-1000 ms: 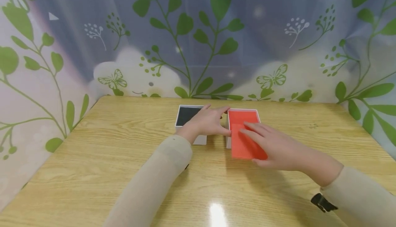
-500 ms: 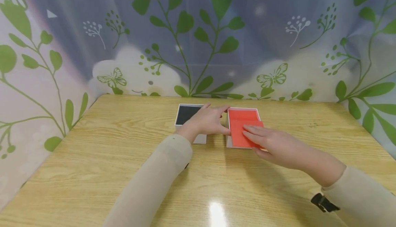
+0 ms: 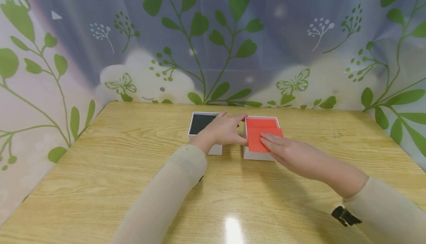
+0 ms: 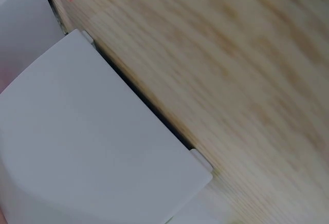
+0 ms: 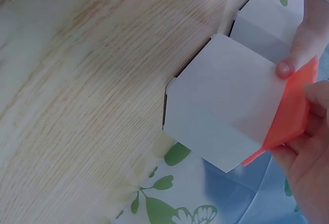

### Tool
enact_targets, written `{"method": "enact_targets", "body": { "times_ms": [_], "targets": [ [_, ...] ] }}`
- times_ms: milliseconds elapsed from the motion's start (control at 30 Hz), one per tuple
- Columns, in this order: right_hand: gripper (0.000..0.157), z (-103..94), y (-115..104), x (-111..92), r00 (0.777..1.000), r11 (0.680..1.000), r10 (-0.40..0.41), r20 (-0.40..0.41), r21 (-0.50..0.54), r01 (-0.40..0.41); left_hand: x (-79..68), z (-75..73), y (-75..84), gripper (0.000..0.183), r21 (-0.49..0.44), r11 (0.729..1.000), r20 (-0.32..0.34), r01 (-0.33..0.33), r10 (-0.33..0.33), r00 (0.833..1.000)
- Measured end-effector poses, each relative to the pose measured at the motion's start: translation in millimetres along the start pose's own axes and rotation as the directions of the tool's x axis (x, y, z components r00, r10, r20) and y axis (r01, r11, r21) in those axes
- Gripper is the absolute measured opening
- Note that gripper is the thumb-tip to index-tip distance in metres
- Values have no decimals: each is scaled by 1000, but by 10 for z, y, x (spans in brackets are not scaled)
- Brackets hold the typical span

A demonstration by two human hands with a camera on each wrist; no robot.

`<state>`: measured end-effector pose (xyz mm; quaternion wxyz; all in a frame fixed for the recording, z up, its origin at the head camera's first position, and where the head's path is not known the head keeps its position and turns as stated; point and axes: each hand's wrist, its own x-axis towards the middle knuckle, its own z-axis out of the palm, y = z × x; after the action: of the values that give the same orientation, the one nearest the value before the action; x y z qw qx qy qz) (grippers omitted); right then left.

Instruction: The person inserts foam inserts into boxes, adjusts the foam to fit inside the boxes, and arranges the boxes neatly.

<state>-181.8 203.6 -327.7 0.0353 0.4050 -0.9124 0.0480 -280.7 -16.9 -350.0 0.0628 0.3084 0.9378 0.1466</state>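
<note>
A white box [image 3: 260, 155], the right one of two, has a red inside, and a red sheet [image 3: 255, 140] lies across its front part. My right hand [image 3: 293, 157] holds the sheet's right side, fingers flat on top; the right wrist view shows the hand at the edge of the red sheet [image 5: 293, 111]. My left hand [image 3: 224, 129] reaches over the left white box [image 3: 216, 149], which has a dark inside [image 3: 201, 123]. Its thumb and fingertips touch the right box's left side, the thumb [image 5: 286, 69] just under the rim. Neither hand shows in the left wrist view.
Both boxes stand near the back of a wooden table [image 3: 116, 170]. Behind it hangs a leaf-patterned curtain [image 3: 213, 63]. White box walls [image 4: 97, 131] fill much of the left wrist view. A black strap [image 3: 346, 216] sits by my right sleeve.
The red sheet's front edge has moved back from well past the box's front to over the box. My right hand has shifted slightly up with it; my left hand stays in place.
</note>
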Motion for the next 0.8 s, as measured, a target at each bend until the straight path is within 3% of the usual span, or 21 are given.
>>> {"method": "enact_targets", "body": {
  "times_ms": [333,533,800],
  "targets": [
    [49,-4,53,54,995,984,78,62,155,-87,3,4,-5,90,12,1000,5,-1,1,1000],
    [50,27,94,84,993,976,98,60,188,-107,0,17,-16,96,3,1000,-8,1,-1,1000],
    [57,135,-1,23,996,997,56,-69,-49,-60,17,9,-12,88,6,1000,-19,-10,10,1000]
  ]
}}
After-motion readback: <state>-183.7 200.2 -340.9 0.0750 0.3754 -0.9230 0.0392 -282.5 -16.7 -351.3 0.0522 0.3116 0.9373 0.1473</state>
